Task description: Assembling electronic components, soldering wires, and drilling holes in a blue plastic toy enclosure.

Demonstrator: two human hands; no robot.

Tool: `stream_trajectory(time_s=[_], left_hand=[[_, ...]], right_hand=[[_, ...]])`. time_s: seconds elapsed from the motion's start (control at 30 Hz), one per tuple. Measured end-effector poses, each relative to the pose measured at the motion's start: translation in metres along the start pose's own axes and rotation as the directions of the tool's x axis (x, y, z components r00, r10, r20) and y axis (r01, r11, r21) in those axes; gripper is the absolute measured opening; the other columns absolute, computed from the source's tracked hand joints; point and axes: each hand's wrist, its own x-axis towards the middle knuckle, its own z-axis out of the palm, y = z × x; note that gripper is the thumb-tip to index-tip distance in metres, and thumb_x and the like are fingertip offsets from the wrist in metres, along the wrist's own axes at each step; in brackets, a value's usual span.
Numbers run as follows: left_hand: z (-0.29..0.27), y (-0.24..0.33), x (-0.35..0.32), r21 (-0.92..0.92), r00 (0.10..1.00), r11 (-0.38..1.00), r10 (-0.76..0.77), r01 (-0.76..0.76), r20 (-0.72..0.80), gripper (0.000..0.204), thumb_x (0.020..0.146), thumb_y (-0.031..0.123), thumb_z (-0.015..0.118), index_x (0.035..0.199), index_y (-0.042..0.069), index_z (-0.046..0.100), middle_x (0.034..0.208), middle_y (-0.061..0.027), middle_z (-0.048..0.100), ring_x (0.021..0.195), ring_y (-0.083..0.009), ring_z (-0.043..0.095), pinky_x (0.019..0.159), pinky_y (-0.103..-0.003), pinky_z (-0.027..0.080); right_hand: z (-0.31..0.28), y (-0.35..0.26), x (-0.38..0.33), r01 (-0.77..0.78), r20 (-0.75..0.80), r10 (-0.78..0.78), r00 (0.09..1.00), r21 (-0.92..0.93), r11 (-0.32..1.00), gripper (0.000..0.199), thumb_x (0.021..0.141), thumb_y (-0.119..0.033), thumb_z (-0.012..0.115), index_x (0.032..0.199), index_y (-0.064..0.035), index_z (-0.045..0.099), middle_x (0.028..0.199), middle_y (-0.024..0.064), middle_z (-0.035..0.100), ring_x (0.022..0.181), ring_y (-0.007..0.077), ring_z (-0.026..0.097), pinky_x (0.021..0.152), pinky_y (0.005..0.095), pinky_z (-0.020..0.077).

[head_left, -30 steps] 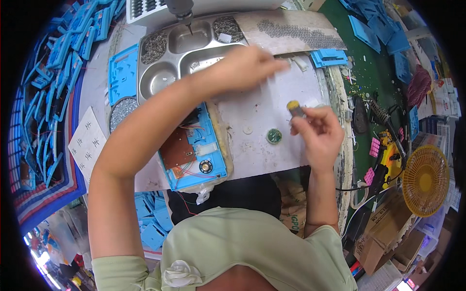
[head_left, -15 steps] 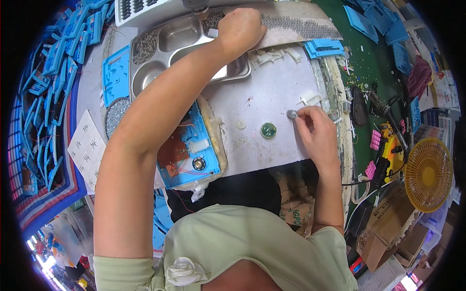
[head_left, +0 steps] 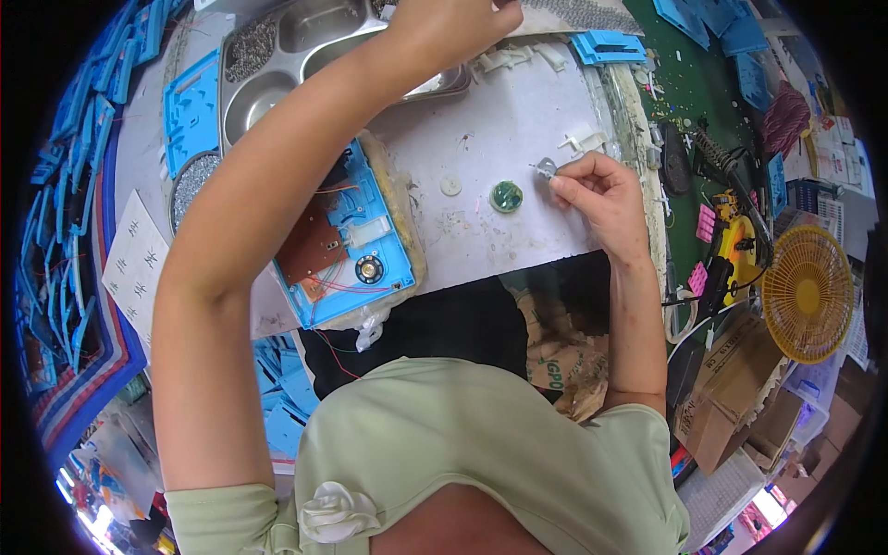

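Observation:
My right hand (head_left: 606,196) pinches a small grey piece (head_left: 546,167) between thumb and fingertips above the pale tabletop; its exact kind is unclear. To its left sits a small round green container (head_left: 506,196), with a white disc (head_left: 450,186) farther left. My left hand (head_left: 453,30) is stretched to the far edge beside a steel compartment tray (head_left: 277,76); the picture's edge cuts it off and its fingers are mostly hidden. Below that forearm lies an open blue plastic casing (head_left: 400,264) with a brown circuit board (head_left: 310,242), a round speaker (head_left: 369,269) and red wires.
Many blue casings (head_left: 55,277) are stacked at the left beside a marked paper sheet (head_left: 135,268). White plastic parts (head_left: 583,142) and a blue part (head_left: 608,48) lie at the back right. Farther right are a soldering iron (head_left: 726,176) and a yellow basket (head_left: 807,294).
The view has shifted, so the tabletop sits higher in the picture. My right hand has lifted and turned the grey piece slightly. My left hand stays at the far edge, now partly cut off.

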Motion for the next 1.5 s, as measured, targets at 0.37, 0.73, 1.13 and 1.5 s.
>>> stream_trajectory(time_s=[0.37,0.73,1.13,1.5], left_hand=[[-0.151,0.089,-0.181,-0.409,0.850,0.745,-0.447,0.527,0.280,0.012,0.084,-0.007,0.069,0.094,-0.002,0.069,0.095,-0.0079,0.068,0.081,-0.0120,0.064,0.065,-0.022,0.051],[-0.125,0.111,-0.242,-0.505,0.808,0.646,-0.547,0.573,0.216,0.014,0.083,-0.009,0.070,0.095,-0.001,0.070,0.094,-0.0104,0.068,0.083,-0.0175,0.068,0.071,-0.027,0.056],[-0.120,0.107,-0.244,-0.610,0.713,0.449,-0.636,0.653,0.295,0.044,0.087,-0.006,0.068,0.128,0.003,0.055,0.092,-0.0040,0.066,0.086,-0.0088,0.066,0.073,-0.023,0.056],[-0.115,0.103,-0.252,-0.597,0.794,0.582,-0.585,0.552,0.163,0.042,0.085,-0.005,0.070,0.124,0.005,0.057,0.091,-0.0065,0.066,0.082,-0.0149,0.068,0.069,-0.028,0.056]], right_hand=[[0.031,-0.026,-0.003,0.092,0.175,0.007,0.984,-0.551,0.829,0.028,0.084,0.000,0.071,0.111,-0.0040,0.065,0.080,0.0015,0.062,0.072,0.0073,0.058,0.066,0.0248,0.0474],[0.040,-0.056,0.000,0.094,0.247,0.049,0.968,-0.533,0.841,0.044,0.081,0.003,0.067,0.124,-0.0073,0.067,0.076,-0.0007,0.057,0.070,0.0080,0.056,0.064,0.0230,0.0447],[0.134,-0.032,-0.033,-0.210,0.483,0.041,0.875,0.303,0.930,0.045,0.087,0.006,0.072,0.130,0.0033,0.059,0.086,-0.0011,0.056,0.077,0.0038,0.053,0.070,0.0172,0.0445],[0.141,-0.027,-0.036,0.558,0.452,-0.423,0.785,-0.220,0.800,0.057,0.080,-0.001,0.079,0.133,-0.0027,0.059,0.085,0.0064,0.064,0.069,0.0134,0.061,0.063,0.0259,0.0495]])
